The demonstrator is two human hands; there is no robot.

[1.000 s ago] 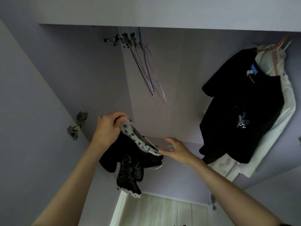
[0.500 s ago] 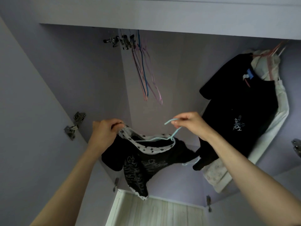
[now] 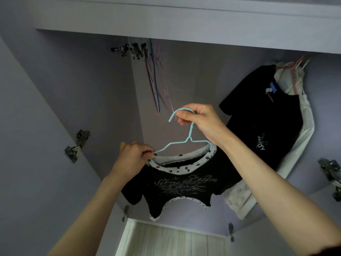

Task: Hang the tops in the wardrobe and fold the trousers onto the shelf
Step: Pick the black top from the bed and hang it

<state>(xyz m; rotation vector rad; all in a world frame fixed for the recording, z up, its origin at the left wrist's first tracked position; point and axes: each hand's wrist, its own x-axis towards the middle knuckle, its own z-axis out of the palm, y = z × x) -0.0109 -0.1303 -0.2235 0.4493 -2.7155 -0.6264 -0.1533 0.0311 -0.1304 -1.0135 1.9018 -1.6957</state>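
I look up into the pale purple wardrobe (image 3: 184, 80) and hold a small black top with a white star-print collar (image 3: 177, 183) in the air in front of it. The top sits on a thin light-blue wire hanger (image 3: 184, 143). My right hand (image 3: 201, 121) is curled round the hook of the hanger and carries it. My left hand (image 3: 134, 159) pinches the left end of the collar, right where the hanger arm goes in, so I think I am pulling the neck straight. The top is not on the rail yet. It is below the empty thin hangers (image 3: 155, 80) that hang at the back. Two tops are already up on the right, a big black T-shirt with pale print (image 3: 262, 122) and a white top (image 3: 306, 130) behind it. So I think some hanging is done, and this top comes next. I cannot see any trousers or the shelf from here, so I cannot tell how much of that part is left.
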